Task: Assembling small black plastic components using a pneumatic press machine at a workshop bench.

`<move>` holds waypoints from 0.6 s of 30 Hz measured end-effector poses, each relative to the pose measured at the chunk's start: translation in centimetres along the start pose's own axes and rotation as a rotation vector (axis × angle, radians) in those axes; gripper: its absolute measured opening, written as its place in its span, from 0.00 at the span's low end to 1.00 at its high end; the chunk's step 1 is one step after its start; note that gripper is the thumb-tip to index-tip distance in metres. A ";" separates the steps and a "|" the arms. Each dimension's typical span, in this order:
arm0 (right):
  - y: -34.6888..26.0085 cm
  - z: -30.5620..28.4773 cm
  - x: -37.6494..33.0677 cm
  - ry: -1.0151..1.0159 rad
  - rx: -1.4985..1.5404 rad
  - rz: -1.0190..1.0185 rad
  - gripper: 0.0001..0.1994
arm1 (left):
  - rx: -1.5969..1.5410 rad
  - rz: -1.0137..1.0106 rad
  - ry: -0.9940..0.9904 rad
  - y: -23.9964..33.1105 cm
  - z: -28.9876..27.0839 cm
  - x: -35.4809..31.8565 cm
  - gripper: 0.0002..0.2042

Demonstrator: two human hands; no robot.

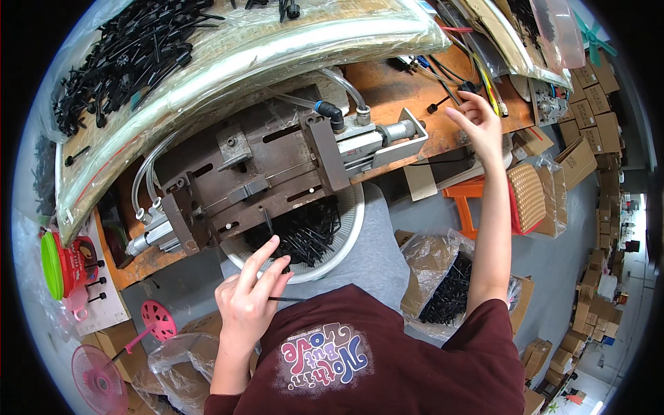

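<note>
My left hand (245, 304) is closed around a thin black plastic rod (287, 299), which sticks out past the fingers. Its index finger points up toward the fixture. Below the fixture, a white basin (358, 225) holds many black plastic rods (301, 235) in my lap. My right hand (482, 128) reaches over the right end of the bench, thumb and fingers apart. Close to its fingertips lie a black knobbed rod (433, 108) and another black piece (467, 86). In front of me stands a brown metal fixture (283, 166) with an air cylinder (366, 146) at its right end.
A plastic-covered tray (277, 52) heaped with black parts (131, 55) spans the far side. Hoses (149, 169) run to the fixture. An open carton of black parts (449, 290), an orange stool (467, 197) and a pink fan (100, 380) stand around me.
</note>
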State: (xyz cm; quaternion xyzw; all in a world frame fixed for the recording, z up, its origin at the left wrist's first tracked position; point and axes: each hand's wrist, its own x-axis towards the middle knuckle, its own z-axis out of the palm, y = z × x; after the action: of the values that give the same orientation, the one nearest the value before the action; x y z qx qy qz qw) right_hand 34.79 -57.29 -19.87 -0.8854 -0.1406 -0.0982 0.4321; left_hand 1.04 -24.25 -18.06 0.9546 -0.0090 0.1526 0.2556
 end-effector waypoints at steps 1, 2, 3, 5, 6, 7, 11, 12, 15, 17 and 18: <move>0.0 1.0 0.0 -0.021 0.073 0.057 0.22 | 0.011 -0.009 -0.020 -0.1 0.4 -0.3 0.16; 0.1 1.8 0.2 -0.037 0.064 0.039 0.21 | 0.026 -0.032 -0.063 -0.1 0.5 -0.5 0.21; 0.7 2.5 0.3 -0.038 0.106 0.075 0.17 | 0.011 -0.032 -0.050 0.0 0.6 -0.6 0.23; 1.0 3.2 0.6 -0.020 0.075 0.123 0.12 | -0.018 -0.035 -0.019 0.2 0.7 -0.7 0.26; 1.1 3.6 0.6 0.001 0.094 0.112 0.11 | -0.030 -0.036 -0.002 0.1 0.7 -0.8 0.27; 1.1 3.9 0.7 0.022 0.114 0.100 0.10 | -0.043 -0.036 0.014 0.1 0.7 -0.9 0.28; 0.9 5.5 1.5 0.065 0.151 -0.010 0.09 | -0.077 -0.013 0.022 0.1 1.0 -1.4 0.30; 0.7 5.8 1.7 0.040 0.172 0.008 0.08 | -0.087 -0.002 0.019 0.2 1.1 -1.5 0.31; -0.5 6.9 1.9 0.016 0.305 0.034 0.08 | -0.111 0.030 0.013 0.3 1.4 -1.6 0.32; -1.0 7.8 2.6 0.000 0.292 -0.031 0.07 | -0.119 0.050 0.021 0.4 1.5 -1.6 0.32; -1.1 8.3 3.2 -0.001 0.250 -0.082 0.07 | -0.121 0.053 0.028 0.5 1.5 -1.6 0.32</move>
State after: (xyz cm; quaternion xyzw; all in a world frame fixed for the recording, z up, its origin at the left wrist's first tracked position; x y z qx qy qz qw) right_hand 37.86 -49.50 -23.17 -0.8182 -0.1882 -0.0971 0.5346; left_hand -0.14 -25.46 -19.52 0.9346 -0.0399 0.1720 0.3087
